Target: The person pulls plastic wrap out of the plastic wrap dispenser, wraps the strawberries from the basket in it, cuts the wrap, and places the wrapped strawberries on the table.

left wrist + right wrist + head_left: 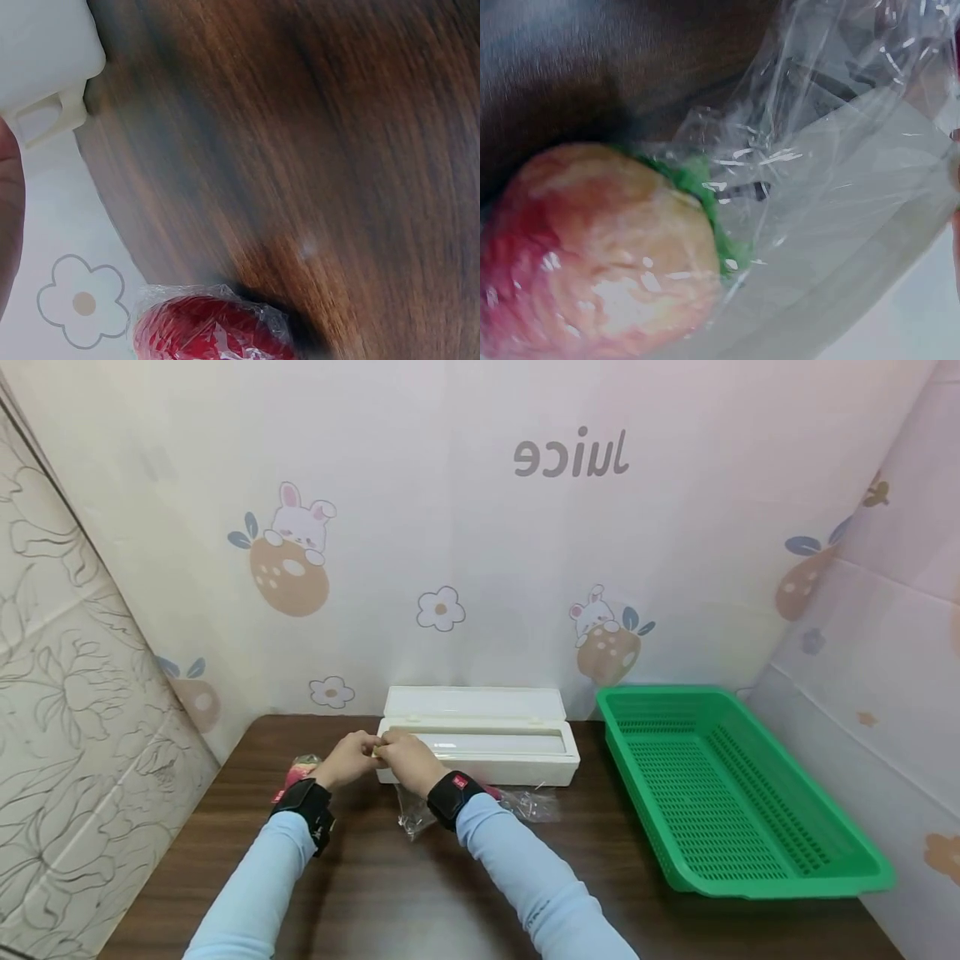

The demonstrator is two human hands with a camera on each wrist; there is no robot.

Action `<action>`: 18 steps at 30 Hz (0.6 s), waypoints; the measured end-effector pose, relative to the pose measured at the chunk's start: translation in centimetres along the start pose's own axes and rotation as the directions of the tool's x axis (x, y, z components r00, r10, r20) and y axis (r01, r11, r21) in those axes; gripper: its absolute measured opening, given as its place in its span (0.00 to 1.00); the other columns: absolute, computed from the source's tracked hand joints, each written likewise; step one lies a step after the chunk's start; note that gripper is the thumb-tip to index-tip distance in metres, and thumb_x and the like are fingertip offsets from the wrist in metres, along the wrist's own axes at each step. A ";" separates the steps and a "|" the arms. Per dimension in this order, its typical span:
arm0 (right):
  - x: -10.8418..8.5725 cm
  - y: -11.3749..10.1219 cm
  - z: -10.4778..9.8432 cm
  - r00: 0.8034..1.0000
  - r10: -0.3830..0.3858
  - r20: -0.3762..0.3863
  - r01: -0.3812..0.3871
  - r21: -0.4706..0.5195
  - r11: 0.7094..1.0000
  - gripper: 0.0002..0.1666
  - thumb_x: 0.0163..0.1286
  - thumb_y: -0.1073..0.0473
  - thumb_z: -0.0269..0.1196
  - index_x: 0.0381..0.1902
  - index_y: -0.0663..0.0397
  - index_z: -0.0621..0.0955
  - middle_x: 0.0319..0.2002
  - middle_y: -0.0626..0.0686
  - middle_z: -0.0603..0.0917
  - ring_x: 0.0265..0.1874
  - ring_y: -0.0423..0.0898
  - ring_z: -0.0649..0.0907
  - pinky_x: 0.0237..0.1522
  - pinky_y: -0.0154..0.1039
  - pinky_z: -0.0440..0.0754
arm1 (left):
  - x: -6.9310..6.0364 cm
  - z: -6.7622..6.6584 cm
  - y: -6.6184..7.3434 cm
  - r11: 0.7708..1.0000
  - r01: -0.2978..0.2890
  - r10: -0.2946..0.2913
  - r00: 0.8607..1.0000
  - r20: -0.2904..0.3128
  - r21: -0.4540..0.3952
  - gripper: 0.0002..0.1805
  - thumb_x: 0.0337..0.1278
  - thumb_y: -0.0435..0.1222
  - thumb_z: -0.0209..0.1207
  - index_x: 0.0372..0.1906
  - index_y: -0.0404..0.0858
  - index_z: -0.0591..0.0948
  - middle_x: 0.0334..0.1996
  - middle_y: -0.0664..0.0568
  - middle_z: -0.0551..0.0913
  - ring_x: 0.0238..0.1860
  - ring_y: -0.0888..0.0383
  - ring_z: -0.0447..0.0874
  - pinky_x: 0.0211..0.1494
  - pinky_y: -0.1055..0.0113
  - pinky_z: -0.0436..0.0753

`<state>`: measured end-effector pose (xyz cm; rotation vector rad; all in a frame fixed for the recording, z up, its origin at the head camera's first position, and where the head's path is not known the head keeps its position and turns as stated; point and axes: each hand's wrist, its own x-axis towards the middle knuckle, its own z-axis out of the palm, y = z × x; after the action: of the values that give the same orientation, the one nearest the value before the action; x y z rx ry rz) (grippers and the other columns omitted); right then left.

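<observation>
A long white film dispenser box stands against the back wall with its lid raised. My left hand is at its left front corner, its thumb beside the box end in the left wrist view. My right hand reaches to the same corner, and the fingertips of both hands meet there. What lies between them is hidden. A red-and-yellow fruit with green leaves and a dark stem lies in loose clear plastic in front of the box. Another red fruit in clear film sits by my left wrist.
A green slotted plastic basket stands on the right side of the dark wooden table. Behind the table hangs a printed cloth, which the box nearly touches.
</observation>
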<state>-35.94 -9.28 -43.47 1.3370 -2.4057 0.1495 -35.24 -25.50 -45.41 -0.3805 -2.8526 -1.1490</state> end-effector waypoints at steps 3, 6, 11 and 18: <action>0.2 -0.3 0.0 1.000 -0.006 0.021 0.007 -0.065 0.998 0.10 0.57 0.64 0.64 0.37 0.46 0.84 0.36 0.44 0.79 0.35 0.38 0.77 0.36 0.28 0.76 | 0.0 0.1 -0.1 1.000 0.023 -0.023 1.000 -0.001 -0.015 0.05 0.45 0.35 0.64 0.30 0.38 0.83 0.27 0.49 0.71 0.30 0.56 0.65 0.30 0.66 0.65; 0.3 -0.5 0.0 1.000 0.000 0.026 0.003 -0.112 0.994 0.09 0.59 0.59 0.64 0.39 0.45 0.84 0.37 0.44 0.79 0.34 0.39 0.76 0.33 0.28 0.77 | -0.1 0.1 0.0 0.999 0.035 -0.035 0.999 -0.013 -0.020 0.04 0.44 0.31 0.64 0.30 0.36 0.83 0.27 0.49 0.72 0.31 0.56 0.66 0.31 0.66 0.66; 0.4 -0.8 0.3 0.999 -0.033 0.008 0.034 -0.190 0.981 0.08 0.61 0.58 0.61 0.38 0.44 0.84 0.39 0.44 0.79 0.34 0.39 0.74 0.32 0.26 0.76 | -0.2 0.2 0.3 1.000 0.024 -0.024 0.998 -0.052 0.001 0.02 0.42 0.28 0.62 0.25 0.32 0.81 0.26 0.49 0.71 0.29 0.56 0.66 0.31 0.67 0.66; 0.0 -1.1 0.9 0.995 -0.086 -0.055 0.065 -0.305 0.950 0.08 0.61 0.62 0.60 0.36 0.46 0.84 0.42 0.45 0.79 0.37 0.40 0.75 0.36 0.26 0.76 | -0.2 0.2 0.4 1.000 -0.003 0.005 0.998 -0.058 0.028 0.06 0.45 0.24 0.57 0.30 0.32 0.82 0.30 0.49 0.71 0.31 0.56 0.68 0.33 0.67 0.68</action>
<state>-35.29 -10.08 -44.44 1.2557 -2.2082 -0.1858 -34.96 -25.14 -45.31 -0.3453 -2.8130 -1.1001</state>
